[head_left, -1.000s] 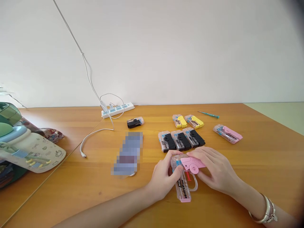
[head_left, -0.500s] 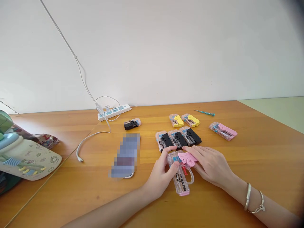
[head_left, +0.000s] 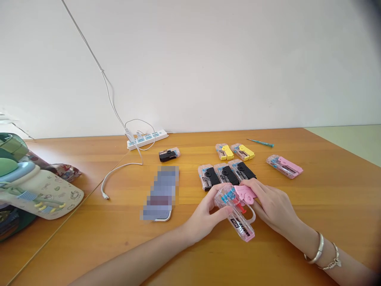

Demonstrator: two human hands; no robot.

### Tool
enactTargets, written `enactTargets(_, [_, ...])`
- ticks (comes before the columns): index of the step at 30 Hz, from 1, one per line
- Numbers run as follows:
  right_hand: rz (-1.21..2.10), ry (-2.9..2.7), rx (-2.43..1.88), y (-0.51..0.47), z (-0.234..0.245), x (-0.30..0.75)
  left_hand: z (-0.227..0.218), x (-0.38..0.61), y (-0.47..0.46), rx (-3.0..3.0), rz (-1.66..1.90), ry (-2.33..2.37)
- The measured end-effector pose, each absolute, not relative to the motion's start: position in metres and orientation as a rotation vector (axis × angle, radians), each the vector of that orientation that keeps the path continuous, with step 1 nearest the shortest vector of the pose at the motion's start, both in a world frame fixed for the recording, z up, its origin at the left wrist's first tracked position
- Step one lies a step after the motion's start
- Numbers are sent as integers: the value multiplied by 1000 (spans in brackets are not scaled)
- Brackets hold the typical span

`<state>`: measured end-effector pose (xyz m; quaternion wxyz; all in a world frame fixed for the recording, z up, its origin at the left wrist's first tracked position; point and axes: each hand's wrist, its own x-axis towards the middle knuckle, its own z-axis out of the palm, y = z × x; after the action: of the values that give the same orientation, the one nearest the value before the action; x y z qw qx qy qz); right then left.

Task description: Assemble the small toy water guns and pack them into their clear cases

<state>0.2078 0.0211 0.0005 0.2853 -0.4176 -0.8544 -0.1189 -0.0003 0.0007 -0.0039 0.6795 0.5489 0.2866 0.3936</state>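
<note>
A clear and pink mini water gun (head_left: 238, 212) with a red trigger and blue inner parts is between my hands, above the near part of the table. My left hand (head_left: 206, 216) grips its clear body, thumb on the near face and fingers behind. With curled fingers my right hand (head_left: 274, 202) holds the pink folding part at the gun's upper right. Its fingertips are partly hidden behind that part. Just beyond my hands three black and clear water guns (head_left: 210, 176) lie side by side.
Farther back lie two yellow water guns (head_left: 224, 152), a screwdriver (head_left: 262, 143), a pink water gun (head_left: 285, 166) and a single black one (head_left: 169, 154). Leftward are a phone (head_left: 162, 190), a power strip (head_left: 149, 139), a white cable (head_left: 119, 169) and a patterned bottle (head_left: 56, 196).
The pink water gun has tilted, its lower end swinging right, and both hands have turned with it. The whole view has shifted slightly.
</note>
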Motion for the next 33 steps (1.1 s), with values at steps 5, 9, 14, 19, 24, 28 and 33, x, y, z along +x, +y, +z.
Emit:
enactTargets(5, [-142, -2333, -1027, 24, -1, 211, -1, -1, -2, 1220, 849, 568])
enactTargets(9, [-35, -2354, -959, 26, 1, 214, 0, -2, 0, 1203, 792, 480])
enactTargets(14, [-160, -2284, -1047, 35, -1, 228, -2, -3, -2, 1254, 833, 498])
enactTargets(19, [-229, -2145, -1192, 45, -2, 239, -1, 0, -9, 1490, 762, 586])
enactTargets(24, [-241, -2257, -1108, 37, -1, 229, 3, 4, -11, 2051, 615, 920])
enactTargets(28, [-236, -2270, -1027, 31, 3, 221, 0, 6, -12, 2275, 615, 945])
enactTargets(33, [-146, -2265, -1038, 29, 5, 218, -2, 6, -15, 2350, 628, 924])
